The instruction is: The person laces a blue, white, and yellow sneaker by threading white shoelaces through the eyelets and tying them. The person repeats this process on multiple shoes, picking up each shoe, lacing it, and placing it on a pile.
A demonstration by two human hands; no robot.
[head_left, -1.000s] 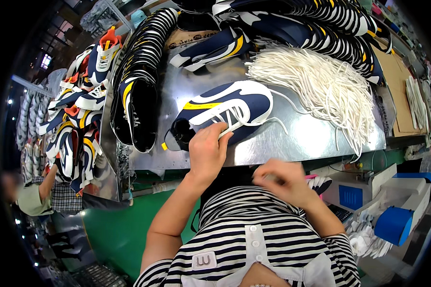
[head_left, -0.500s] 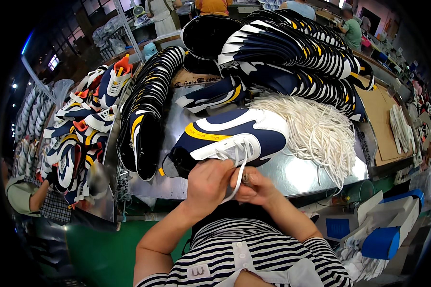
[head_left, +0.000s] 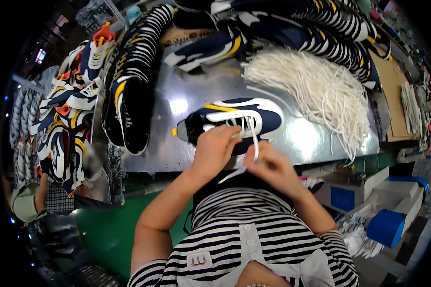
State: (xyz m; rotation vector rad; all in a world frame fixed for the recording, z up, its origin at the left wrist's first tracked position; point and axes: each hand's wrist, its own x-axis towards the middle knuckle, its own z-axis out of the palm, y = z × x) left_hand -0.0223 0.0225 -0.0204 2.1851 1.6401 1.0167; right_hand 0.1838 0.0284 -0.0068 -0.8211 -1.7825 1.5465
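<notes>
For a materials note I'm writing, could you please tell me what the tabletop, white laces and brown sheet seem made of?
Tabletop: probably polished sheet metal, given its silvery glare spots.
White laces: likely woven fabric, matte, since they droop and curl; fibre unclear.
Brown sheet: perhaps cardboard, judging by its dull tan face.

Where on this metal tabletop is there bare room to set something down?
Bare tabletop lies between the row of uppers at left and the shoe, and by the front edge between the shoe's toe and the lace pile. Stacked uppers crowd the back; the left hand and right hand, with a white lace, fill the shoe's near side.
</notes>
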